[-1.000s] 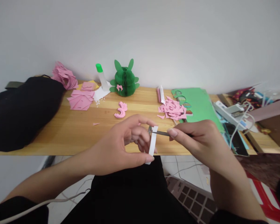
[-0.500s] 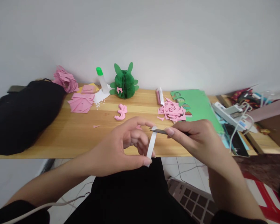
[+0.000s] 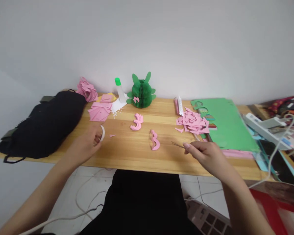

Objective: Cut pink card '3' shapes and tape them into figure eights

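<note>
In the head view, my left hand (image 3: 89, 140) is over the left of the table, its fingers closed on a narrow white roll of tape (image 3: 102, 133). My right hand (image 3: 205, 153) holds a pair of tweezers (image 3: 178, 145) with the tips pointing left; whether a bit of tape clings to them is too small to see. Between the hands lies a pink scalloped paper cutout (image 3: 155, 140). Behind it rests a small stack of similar pink cutouts (image 3: 137, 122). A green honeycomb paper figure (image 3: 141, 94), with leaf-shaped parts and a pink bow, stands at the back.
A glue bottle (image 3: 120, 90) with a green cap stands on white paper near pink sheets (image 3: 100, 111). Pink scraps (image 3: 193, 121) lie beside green sheets (image 3: 225, 124) on the right. A black bag (image 3: 46, 124) takes up the left end; a power strip (image 3: 267, 129) lies far right.
My hands have moved apart: the left, with the tape roll, to the left, and the right, with the tweezers, away from the roll. The pink cutout between them has come into view.
</note>
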Available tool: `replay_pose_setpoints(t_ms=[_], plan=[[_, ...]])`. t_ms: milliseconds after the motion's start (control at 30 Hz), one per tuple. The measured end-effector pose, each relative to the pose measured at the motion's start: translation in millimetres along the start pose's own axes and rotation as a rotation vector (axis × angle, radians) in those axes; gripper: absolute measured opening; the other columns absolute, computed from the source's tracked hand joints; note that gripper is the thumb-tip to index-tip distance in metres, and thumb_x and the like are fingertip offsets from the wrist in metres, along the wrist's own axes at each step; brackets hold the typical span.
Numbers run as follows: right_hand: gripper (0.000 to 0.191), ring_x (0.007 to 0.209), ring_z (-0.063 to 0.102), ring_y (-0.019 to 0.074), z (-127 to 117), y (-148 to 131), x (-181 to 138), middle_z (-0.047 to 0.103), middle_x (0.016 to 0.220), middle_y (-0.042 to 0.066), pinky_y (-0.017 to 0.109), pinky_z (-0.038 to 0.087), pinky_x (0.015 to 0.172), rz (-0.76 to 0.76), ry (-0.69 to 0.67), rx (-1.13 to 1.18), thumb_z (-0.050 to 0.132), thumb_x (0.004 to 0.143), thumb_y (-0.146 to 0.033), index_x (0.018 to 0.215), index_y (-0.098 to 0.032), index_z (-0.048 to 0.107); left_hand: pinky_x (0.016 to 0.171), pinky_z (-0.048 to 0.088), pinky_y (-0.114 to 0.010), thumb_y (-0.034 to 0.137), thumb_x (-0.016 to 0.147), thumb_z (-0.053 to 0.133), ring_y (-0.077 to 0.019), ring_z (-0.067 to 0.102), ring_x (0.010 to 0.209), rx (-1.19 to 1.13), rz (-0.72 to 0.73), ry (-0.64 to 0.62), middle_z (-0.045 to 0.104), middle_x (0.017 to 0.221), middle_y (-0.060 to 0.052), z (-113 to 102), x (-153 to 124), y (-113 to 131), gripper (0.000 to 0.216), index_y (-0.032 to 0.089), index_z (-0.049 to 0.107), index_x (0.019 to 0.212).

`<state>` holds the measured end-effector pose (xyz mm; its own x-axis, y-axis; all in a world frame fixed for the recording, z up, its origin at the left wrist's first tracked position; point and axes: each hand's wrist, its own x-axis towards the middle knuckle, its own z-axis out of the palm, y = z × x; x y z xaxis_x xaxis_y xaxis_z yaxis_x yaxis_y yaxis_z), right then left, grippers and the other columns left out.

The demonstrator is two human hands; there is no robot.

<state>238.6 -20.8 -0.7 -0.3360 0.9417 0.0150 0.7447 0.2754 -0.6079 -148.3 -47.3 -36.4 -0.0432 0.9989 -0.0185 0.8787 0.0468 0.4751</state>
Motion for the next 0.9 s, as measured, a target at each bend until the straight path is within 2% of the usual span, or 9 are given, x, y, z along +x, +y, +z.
replay_pose_setpoints(t_ms=[133, 267, 333, 367, 433, 500, 600, 700, 900], plan=[[0.065, 0.043, 0.04, 0.0103, 15, -3, 4, 0.046, 0.044, -0.002, 0.025, 0.029, 0.045, -0.012, -0.066, 0.037, 0.043, 0.091, -0.066, 0.057, -0.015, 0.066, 0.075, 0.054, -0.044, 0.034, 0.073, 0.06, -0.0319, 0.068, 0.083, -0.057, -0.038, 0.033, 0.067, 0.09, -0.009, 3, 6, -18, 0.059, 0.018, 0.053, 0.129], [0.067, 0.045, 0.034, 0.0095, 29, -14, 7, 0.038, 0.047, -0.004, 0.025, 0.025, 0.045, -0.008, -0.043, 0.238, 0.04, 0.091, -0.069, 0.057, -0.016, 0.061, 0.088, 0.054, -0.046, 0.043, 0.075, 0.068, -0.0333, 0.062, 0.107, -0.257, -0.013, 0.12, 0.061, 0.118, -0.014, 10, 3, 0, 0.057, 0.016, 0.057, 0.124], [0.066, 0.045, 0.032, 0.0092, 38, -25, 9, 0.036, 0.049, -0.005, 0.024, 0.026, 0.043, -0.006, -0.026, 0.461, 0.04, 0.089, -0.073, 0.063, -0.017, 0.062, 0.084, 0.057, -0.039, 0.045, 0.084, 0.06, -0.0256, 0.066, 0.103, -0.428, 0.019, 0.034, 0.062, 0.123, -0.014, 12, -2, 23, 0.05, 0.018, 0.056, 0.126], [0.064, 0.045, 0.031, 0.0089, 42, -31, 10, 0.036, 0.05, -0.005, 0.024, 0.025, 0.042, 0.004, -0.023, 0.578, 0.043, 0.087, -0.073, 0.066, -0.017, 0.064, 0.086, 0.056, -0.038, 0.041, 0.083, 0.064, -0.0254, 0.065, 0.106, -0.657, 0.023, -0.063, 0.064, 0.123, -0.014, 12, -5, 37, 0.046, 0.019, 0.059, 0.123], [0.054, 0.045, 0.027, 0.0074, 50, -44, 12, 0.037, 0.053, -0.006, 0.023, 0.021, 0.041, 0.07, -0.002, 0.765, 0.057, 0.081, -0.068, 0.073, -0.016, 0.067, 0.086, 0.055, -0.036, 0.036, 0.079, 0.072, -0.0253, 0.064, 0.108, -0.989, 0.039, -0.213, 0.07, 0.114, -0.012, 14, -9, 65, 0.038, 0.021, 0.066, 0.114], [0.042, 0.046, 0.024, 0.0058, 54, -55, 14, 0.047, 0.059, -0.005, 0.023, 0.018, 0.042, 0.15, 0.017, 0.885, 0.07, 0.075, -0.058, 0.081, -0.016, 0.069, 0.084, 0.055, -0.032, 0.033, 0.078, 0.076, -0.0227, 0.065, 0.103, -1.141, 0.081, -0.318, 0.072, 0.107, -0.01, 16, -12, 88, 0.033, 0.023, 0.072, 0.109], [0.034, 0.047, 0.025, 0.0051, 56, -65, 14, 0.056, 0.065, -0.002, 0.023, 0.017, 0.042, 0.214, 0.024, 0.955, 0.074, 0.07, -0.049, 0.082, -0.017, 0.071, 0.082, 0.054, -0.028, 0.028, 0.078, 0.076, -0.0189, 0.064, 0.098, -1.21, 0.121, -0.408, 0.072, 0.105, -0.007, 21, -13, 106, 0.028, 0.026, 0.075, 0.106], [0.028, 0.048, 0.029, 0.006, 55, -68, 12, 0.052, 0.058, -0.004, 0.023, 0.021, 0.044, 0.226, 0.036, 0.954, 0.073, 0.069, -0.044, 0.075, -0.017, 0.07, 0.082, 0.052, -0.025, 0.023, 0.081, 0.074, -0.0157, 0.063, 0.096, -1.24, 0.152, -0.436, 0.072, 0.107, -0.003, 26, -12, 111, 0.026, 0.03, 0.076, 0.105], [0.023, 0.049, 0.029, 0.0057, 54, -66, 8, 0.049, 0.058, -0.005, 0.023, 0.023, 0.045, 0.237, 0.049, 0.952, 0.074, 0.071, -0.037, 0.069, -0.016, 0.065, 0.081, 0.052, -0.026, 0.02, 0.086, 0.068, -0.0153, 0.063, 0.093, -1.095, 0.261, -0.342, 0.071, 0.103, -0.003, 28, -11, 116, 0.024, 0.027, 0.073, 0.109]])
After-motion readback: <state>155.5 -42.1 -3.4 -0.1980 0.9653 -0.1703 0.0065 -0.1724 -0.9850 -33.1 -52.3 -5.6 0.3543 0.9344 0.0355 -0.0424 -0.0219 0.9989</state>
